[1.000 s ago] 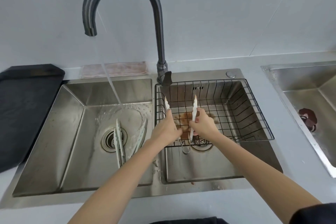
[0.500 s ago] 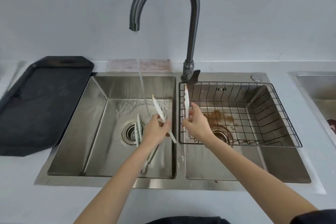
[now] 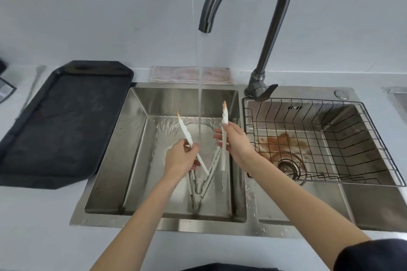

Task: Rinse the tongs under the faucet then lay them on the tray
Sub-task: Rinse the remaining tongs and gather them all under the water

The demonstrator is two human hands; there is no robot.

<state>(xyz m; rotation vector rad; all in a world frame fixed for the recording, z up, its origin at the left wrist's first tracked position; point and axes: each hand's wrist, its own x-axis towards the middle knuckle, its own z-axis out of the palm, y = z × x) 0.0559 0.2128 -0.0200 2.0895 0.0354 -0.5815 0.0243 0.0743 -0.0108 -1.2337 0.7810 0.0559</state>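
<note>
White tongs with brown-stained tips are held tips-up over the left sink basin (image 3: 123, 160). My left hand (image 3: 180, 158) grips one arm of the tongs (image 3: 186, 131), and my right hand (image 3: 235, 141) grips the other arm (image 3: 224, 116). The arms are spread apart, and whether they join at the bottom is hard to tell. Water (image 3: 200, 94) runs from the grey faucet (image 3: 275, 17) and falls between the two arms. The black tray (image 3: 66, 121) lies on the counter left of the sink.
A second pair of tongs (image 3: 198, 189) lies on the floor of the left basin below my hands. A black wire basket (image 3: 308, 100) sits in the right basin over a brown stain. A folded cloth (image 3: 215, 75) lies behind the sink.
Both hands carried the tongs from the right basin leftward into the left basin under the running water. The arms are now spread wider apart.
</note>
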